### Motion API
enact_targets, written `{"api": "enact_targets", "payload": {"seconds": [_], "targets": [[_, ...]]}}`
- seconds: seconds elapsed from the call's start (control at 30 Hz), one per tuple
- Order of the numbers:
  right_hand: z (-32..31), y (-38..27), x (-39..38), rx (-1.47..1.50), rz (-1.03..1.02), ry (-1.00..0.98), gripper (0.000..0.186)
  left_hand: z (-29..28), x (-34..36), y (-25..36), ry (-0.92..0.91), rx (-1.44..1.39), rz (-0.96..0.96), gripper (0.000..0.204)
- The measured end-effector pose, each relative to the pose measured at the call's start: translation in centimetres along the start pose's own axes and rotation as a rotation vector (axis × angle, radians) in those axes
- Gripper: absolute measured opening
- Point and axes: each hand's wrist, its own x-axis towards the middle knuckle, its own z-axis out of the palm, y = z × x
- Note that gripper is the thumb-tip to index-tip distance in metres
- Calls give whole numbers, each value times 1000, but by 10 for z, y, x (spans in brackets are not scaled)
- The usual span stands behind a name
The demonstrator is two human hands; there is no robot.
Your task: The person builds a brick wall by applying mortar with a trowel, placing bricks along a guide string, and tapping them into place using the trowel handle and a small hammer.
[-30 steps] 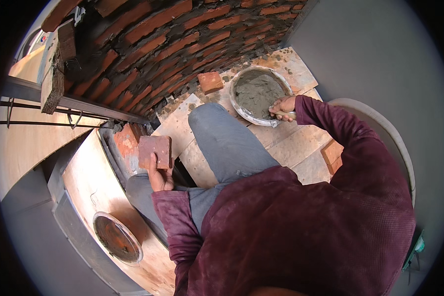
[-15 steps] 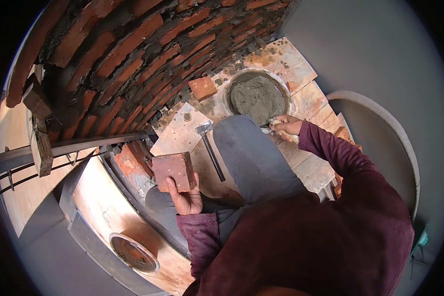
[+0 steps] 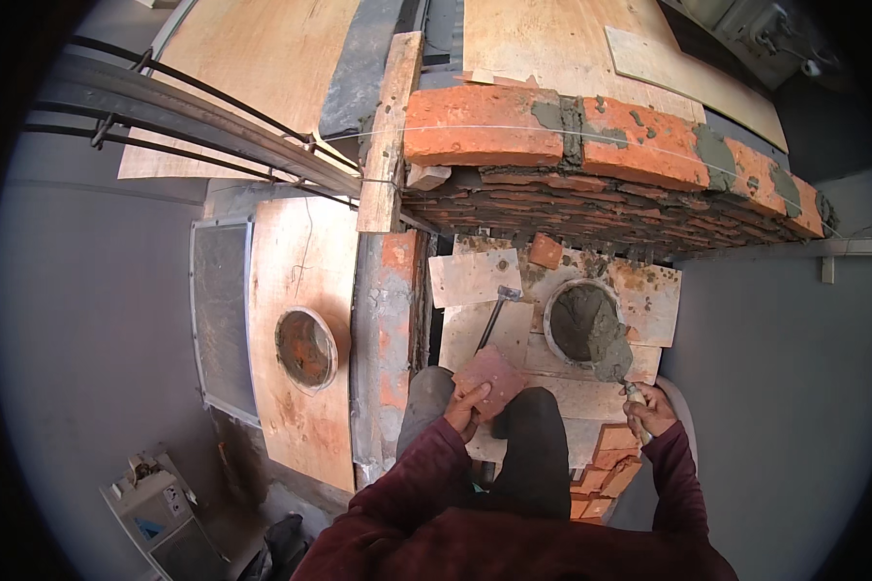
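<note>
My left hand (image 3: 464,407) grips a reddish brick (image 3: 492,378) by its edge, held above my knees. In my right hand (image 3: 652,411) is the handle of a trowel (image 3: 635,393); its blade is hidden under a heap of wet grey mortar (image 3: 610,351). That heap hangs over the right rim of a round bucket (image 3: 549,334) with more mortar inside. Ahead stands a brick wall (image 3: 484,124), with mortar smears on its top course and a thin string (image 3: 639,145) stretched along it.
A hammer (image 3: 500,310) and a loose brick (image 3: 545,251) lie on the boards left of and beyond the bucket. Several bricks (image 3: 606,465) are stacked near my right leg. Another bucket (image 3: 333,349) stands on plywood at left. Steel bars (image 3: 252,121) and a wooden post (image 3: 389,136) adjoin the wall.
My view has risen and swung, so the wall's top now shows. The trowel has come up out of the bucket loaded with mortar. My left hand still has the brick.
</note>
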Motion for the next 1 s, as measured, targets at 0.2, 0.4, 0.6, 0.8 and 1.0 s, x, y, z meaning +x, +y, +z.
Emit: {"api": "enact_targets", "payload": {"seconds": [0.2,0.4,0.6,0.8,1.0], "targets": [[56,-221,-116,-238,-39,-231,17,95,-145,127,40,-103,236,59],[107,-420,-76,-563,-192,-522,24,41,-202,200,283,15,357,58],[155,-579,53,-967,-118,-697,30,-19,-192,212,544,-94,210,52],[213,-643,181,-1237,-39,-872,40,-36,-203,198,617,-230,186,51],[264,-647,237,-1596,-361,-880,41,-27,-212,162,710,-399,242,47]]}}
